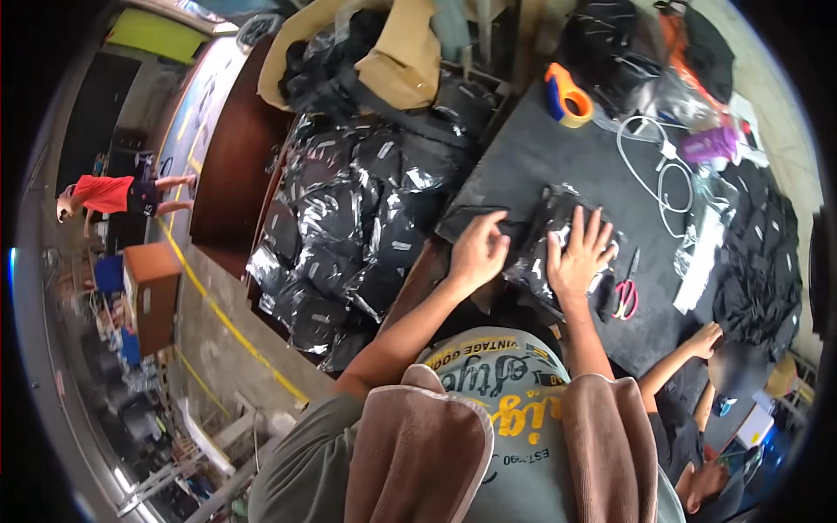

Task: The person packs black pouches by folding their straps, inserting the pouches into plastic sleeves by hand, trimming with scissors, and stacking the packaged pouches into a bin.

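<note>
Head view: your right hand (pixel 579 261), fingers spread wide, rests flat on the glossy black packet (pixel 561 212) on the desk (pixel 514 157), presumably steadying it; your left hand (pixel 478 253) curls beside it, grip impossible to tell.

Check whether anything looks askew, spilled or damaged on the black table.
No spill or damage stands out. Only the white cable looks slightly untidy: it lies in loose loops on the black table, ahead and to the right of the right hand.
</note>
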{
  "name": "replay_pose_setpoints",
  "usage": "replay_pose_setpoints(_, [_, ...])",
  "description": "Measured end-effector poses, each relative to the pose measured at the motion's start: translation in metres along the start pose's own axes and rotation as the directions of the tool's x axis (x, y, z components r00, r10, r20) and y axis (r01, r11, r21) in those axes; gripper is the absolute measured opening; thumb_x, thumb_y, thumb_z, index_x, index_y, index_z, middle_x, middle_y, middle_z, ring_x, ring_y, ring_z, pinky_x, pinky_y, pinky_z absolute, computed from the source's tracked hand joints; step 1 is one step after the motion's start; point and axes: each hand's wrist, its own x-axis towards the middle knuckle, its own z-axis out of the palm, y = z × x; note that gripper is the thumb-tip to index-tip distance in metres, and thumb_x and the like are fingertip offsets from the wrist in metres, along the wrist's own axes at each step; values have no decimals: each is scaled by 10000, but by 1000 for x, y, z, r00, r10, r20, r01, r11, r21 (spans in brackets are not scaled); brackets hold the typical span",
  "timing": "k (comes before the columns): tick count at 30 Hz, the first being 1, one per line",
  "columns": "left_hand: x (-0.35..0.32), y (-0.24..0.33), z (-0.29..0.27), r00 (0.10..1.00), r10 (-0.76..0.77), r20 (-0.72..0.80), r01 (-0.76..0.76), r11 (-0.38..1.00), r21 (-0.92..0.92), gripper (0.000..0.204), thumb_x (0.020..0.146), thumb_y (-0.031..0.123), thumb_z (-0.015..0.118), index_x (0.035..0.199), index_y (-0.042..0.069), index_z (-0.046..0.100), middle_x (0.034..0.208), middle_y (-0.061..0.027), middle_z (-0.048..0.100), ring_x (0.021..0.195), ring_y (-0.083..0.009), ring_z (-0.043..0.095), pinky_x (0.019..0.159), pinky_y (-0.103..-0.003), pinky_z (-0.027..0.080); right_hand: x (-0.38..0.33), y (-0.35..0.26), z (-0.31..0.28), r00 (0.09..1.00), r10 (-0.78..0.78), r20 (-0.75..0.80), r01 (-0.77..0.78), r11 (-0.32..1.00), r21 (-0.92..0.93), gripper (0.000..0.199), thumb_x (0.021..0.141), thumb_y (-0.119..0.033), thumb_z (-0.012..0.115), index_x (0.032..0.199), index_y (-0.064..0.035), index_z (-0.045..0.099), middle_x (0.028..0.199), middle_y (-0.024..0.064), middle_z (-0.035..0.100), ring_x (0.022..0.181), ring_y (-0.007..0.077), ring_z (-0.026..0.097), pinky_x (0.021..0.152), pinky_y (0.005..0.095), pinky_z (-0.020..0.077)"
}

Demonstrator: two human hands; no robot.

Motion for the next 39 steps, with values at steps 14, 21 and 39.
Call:
replay_pose_setpoints(14, [-160, -212, -290, 345, -324, -881, 938, 153, 311, 548, 796, 202, 713, 1337, 180, 634, 1407, -137, 592, 1341, -416, 496, 1074, -619, 416, 10, -3, 33, 998, -30, 61, 39, 987, -156, 822, 1011, -589, 536, 1680, -164, 320, 1752, 187, 224, 1612, 472, 130, 1232, 728, 75])
replay_pose_setpoints(21, [-251, -224, -361, 208, -787, -580, 903, -74, 424, 698, 798, 285, 768, 1472, 225, 596, 1444, -112, 639, 1475, -407, 447, 1208, -673, 291, 11, -2, 33, 997, -72, 39, 77, 987, -140, 830, 1006, -589, 541, 1674, -144, 330, 1723, 208, 291, 1595, 498, 174, 1232, 729, 103])
replay_pose_setpoints(39, [-165, -72, -356, 739, -329, -588, 332, 937, -107, 262, 1073, 198, 652, 1279, 37, 674, 1119, 44, 728, 949, -90, 634, 817, -299, 504, 18, 14, 6, 987, 15, 161, -3, 997, -71, 775, 985, -543, 659, 1627, -177, 427, 1706, 214, 333, 1588, 463, 224, 1217, 717, 165])
